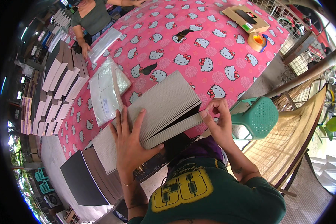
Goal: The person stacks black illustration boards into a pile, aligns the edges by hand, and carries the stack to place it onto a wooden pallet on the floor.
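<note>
A thick stack of grey boards lies slantwise at the near edge of the table in front of me. My left hand rests on its left part with the fingers spread. At the right end, my right hand pinches the corner of the lower boards between thumb and fingers. A dark gap opens there between the upper and lower boards. Black material shows beneath the stack; its kind is partly hidden. Beside my left forearm is another stack with a black top sheet and brown edges.
A pink patterned cloth covers the table. Clear plastic packs lie beyond my left hand, with tall board stacks at left. A tape roll and cardboard box are far right. A green stool stands right. Another person sits far left.
</note>
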